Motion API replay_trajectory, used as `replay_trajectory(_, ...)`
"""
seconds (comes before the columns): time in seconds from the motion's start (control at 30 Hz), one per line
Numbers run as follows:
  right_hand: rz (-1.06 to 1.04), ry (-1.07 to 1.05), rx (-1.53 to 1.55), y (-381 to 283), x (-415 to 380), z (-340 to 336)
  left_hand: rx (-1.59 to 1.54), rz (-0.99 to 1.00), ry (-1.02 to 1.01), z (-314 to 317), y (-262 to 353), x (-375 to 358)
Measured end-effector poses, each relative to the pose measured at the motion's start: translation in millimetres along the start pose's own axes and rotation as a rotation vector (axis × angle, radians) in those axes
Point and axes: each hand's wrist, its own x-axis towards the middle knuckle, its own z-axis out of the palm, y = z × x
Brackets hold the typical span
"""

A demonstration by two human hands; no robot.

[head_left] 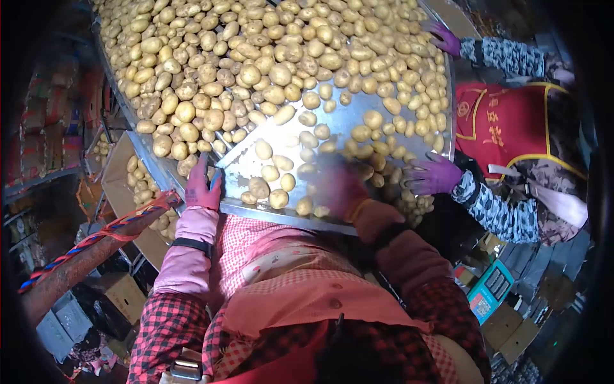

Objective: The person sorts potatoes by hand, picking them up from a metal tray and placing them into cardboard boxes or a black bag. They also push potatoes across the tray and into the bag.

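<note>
Co-worker's red apron point(521, 128): yellow characters point(494, 125), too small for me to read.
Teal sign point(494, 285): I make out a square code point(481, 310); its print is blurred.
Metal table point(240, 168): shiny, with potatoes point(281, 73) heaped across its far side, loose ones nearer me.
Room: cardboard boxes point(121, 296) below, both sides.
Left hand point(204, 185): gloved, open, at the table's near-left corner.
Right hand point(342, 189): blurred among potatoes; I can't tell its grip.

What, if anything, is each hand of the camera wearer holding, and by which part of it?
The left hand appears to hold nothing; for the right hand, it cannot be told, because it is blurred.
</note>
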Motion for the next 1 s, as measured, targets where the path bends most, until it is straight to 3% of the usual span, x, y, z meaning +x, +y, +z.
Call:
replay_trajectory(0.03,0.207,-0.091,-0.122,7.8,3.4,-23.0,0.007,-0.011,-0.011,-3.5,4.1,1.3)
replay_trajectory(0.1,0.459,0.114,-0.309,45.2,5.2,-48.1,-0.026,-0.04,-0.013,-7.6,7.5,3.5)
replay_trajectory(0.13,0.501,0.399,-0.362,67.6,4.5,-46.8,-0.022,-0.04,-0.021,-9.3,7.2,2.9)
replay_trajectory(0.2,0.531,0.584,-0.367,85.3,47.1,-84.9,-0.026,-0.043,-0.026,-8.4,6.2,3.2)
replay_trajectory(0.27,0.395,0.691,-0.242,119.8,107.9,-113.8,-0.038,-0.019,-0.016,-8.6,3.7,2.6)
replay_trajectory(0.4,0.278,0.46,0.338,195.1,238.6,-147.5,-0.052,0.025,-0.021,-8.1,-3.3,3.7)
replay_trajectory(0.47,-0.026,0.041,-0.149,234.2,279.6,-151.1,-0.083,-0.077,-0.097,-13.8,0.2,3.4)
replay_trajectory(0.5,0.193,-0.08,-0.277,192.5,281.6,-160.8,-0.078,-0.082,-0.098,-14.8,0.3,2.3)
replay_trajectory(0.53,0.57,0.114,-0.006,164.9,280.7,-157.1,-0.077,-0.082,-0.097,-15.1,1.3,2.5)
replay_trajectory(0.6,0.401,0.044,-0.059,166.3,261.1,-155.1,-0.093,-0.101,-0.126,-16.6,3.9,5.4)
replay_trajectory(0.67,0.105,0.077,-0.056,199.8,230.0,-130.0,-0.048,0.003,-0.046,-8.4,-4.3,2.5)
replay_trajectory(0.73,0.15,0.017,0.022,166.7,179.1,-132.1,-0.019,-0.026,-0.057,-11.2,1.6,3.7)
replay_trajectory(0.83,0.127,0.174,-0.046,170.1,111.6,-117.9,-0.054,-0.047,-0.045,-6.5,1.0,2.3)
replay_trajectory(0.97,0.622,0.47,-0.515,180.7,37.1,-79.9,-0.026,-0.071,-0.04,-4.5,3.2,2.6)
replay_trajectory(1.0,0.649,0.56,-0.504,162.4,35.4,-78.8,-0.023,-0.075,-0.04,-3.6,5.1,2.1)
